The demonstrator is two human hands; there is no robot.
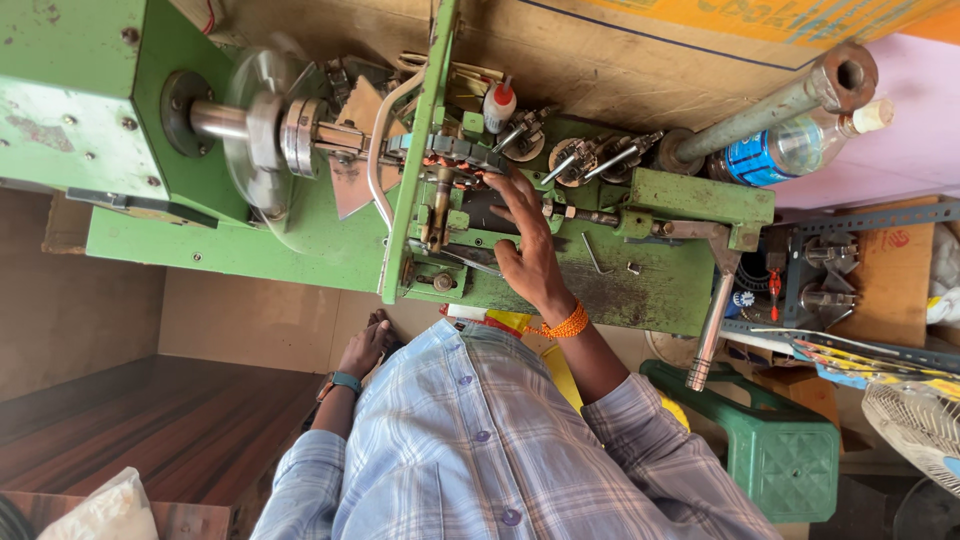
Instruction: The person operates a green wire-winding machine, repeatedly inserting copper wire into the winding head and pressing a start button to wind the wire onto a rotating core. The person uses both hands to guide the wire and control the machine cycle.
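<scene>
A green metal machine [650, 195] with shafts, small levers and screws fills the upper middle of the view. My right hand [527, 245], with an orange bead bracelet at the wrist, lies on the machine's middle. Its fingers are spread and reach to a row of small orange and grey parts [455, 152]. My left hand [362, 350], with a teal band at the wrist, sits at the machine's lower edge. Its fingertips are hidden by the machine's edge. My plaid shirt [480, 440] covers the bottom of the frame.
A metal disc on a shaft [262, 125] is at the machine's left end. A small white bottle with a red tip [499, 103], a grey pipe [780, 100] and a clear plastic bottle [790, 150] lie beyond. A green plastic stool [790, 450] and a fan [925, 425] are at the right.
</scene>
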